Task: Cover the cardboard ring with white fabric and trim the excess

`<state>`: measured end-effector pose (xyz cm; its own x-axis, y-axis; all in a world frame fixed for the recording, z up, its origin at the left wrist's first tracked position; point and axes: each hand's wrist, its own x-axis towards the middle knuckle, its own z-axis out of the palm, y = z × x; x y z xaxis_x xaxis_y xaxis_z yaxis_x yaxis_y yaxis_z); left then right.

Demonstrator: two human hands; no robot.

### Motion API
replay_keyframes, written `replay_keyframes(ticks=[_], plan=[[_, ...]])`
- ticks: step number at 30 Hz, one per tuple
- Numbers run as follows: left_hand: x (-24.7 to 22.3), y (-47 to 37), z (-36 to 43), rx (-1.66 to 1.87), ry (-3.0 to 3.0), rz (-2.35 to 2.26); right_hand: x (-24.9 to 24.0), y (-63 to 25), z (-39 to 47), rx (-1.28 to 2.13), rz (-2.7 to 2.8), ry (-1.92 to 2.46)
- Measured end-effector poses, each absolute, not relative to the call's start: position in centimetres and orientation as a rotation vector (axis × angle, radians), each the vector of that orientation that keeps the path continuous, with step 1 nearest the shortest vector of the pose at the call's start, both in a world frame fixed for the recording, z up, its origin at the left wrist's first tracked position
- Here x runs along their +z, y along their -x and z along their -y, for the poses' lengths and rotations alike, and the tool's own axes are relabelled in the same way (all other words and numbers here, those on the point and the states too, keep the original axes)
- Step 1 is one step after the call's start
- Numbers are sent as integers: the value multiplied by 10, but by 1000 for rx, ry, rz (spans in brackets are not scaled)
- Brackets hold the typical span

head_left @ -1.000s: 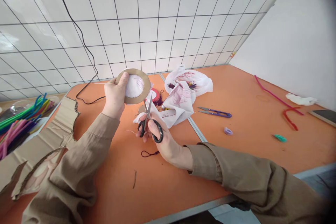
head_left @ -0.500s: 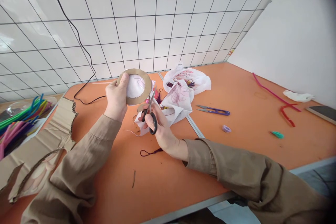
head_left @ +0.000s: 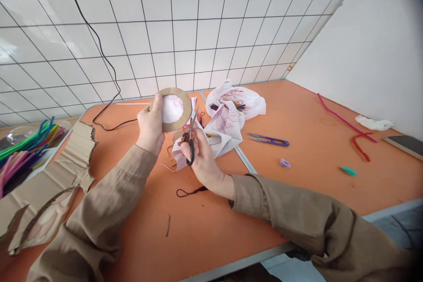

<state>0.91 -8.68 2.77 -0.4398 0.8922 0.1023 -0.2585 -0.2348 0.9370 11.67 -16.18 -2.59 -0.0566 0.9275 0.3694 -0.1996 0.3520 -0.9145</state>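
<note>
My left hand (head_left: 151, 122) is closed on a round cardboard ring (head_left: 184, 120), thumb on its front face. White fabric (head_left: 171, 110) with purple line drawing fills the ring's opening, and some of it sticks out past the right rim. My right hand (head_left: 202, 154) holds black-handled scissors (head_left: 191, 143), fingers in the loops. Their blades point up beside the ring's right edge; whether they touch the fabric I cannot tell. Behind the right hand lies a crumpled white cloth (head_left: 225, 125) with a purple flower drawing.
Purple thread snips (head_left: 269, 139), a lilac ring-shaped piece (head_left: 284, 163) and a green piece (head_left: 348, 170) lie to the right. A dark looped cord (head_left: 188, 192) rests in front. Cut cardboard (head_left: 68, 152) and colourful pipe cleaners (head_left: 24, 154) are at left. A white bag (head_left: 253, 99) stands behind.
The cardboard ring and my left hand have shifted slightly right. My right hand has turned the scissors a little, and their blades now point more steeply up.
</note>
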Motion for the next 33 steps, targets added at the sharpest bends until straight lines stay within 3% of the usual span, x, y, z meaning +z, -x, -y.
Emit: replay_keyframes(ticks=[33], plan=[[28,-10,89,1833,-928,-1207,-22,-116,156,1191,1190,724]])
